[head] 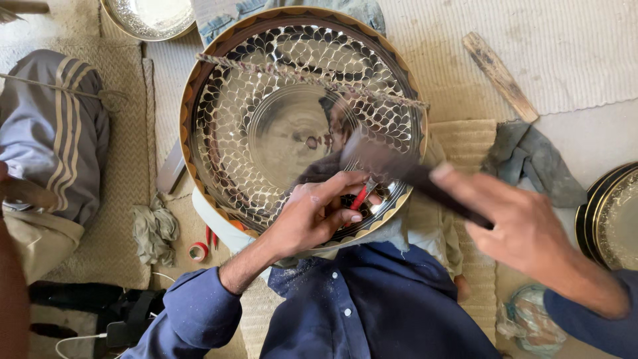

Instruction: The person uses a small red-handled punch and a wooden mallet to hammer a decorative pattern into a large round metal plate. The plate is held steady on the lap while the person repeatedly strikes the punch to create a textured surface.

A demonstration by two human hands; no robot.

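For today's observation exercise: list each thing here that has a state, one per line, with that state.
Large round engraved metal tray: tilted, rope across it.
Left hand: shut on red-handled small tool.
Right hand: shut on dark-handled hammer, motion-blurred.
Grey cloth: crumpled.

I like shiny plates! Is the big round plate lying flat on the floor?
No, the big round plate is propped up tilted against the person's lap, while the left hand presses a small red-handled tool to it.

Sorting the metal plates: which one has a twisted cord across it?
The large scale-patterned plate under both hands; the plates at top left and right edge have none.
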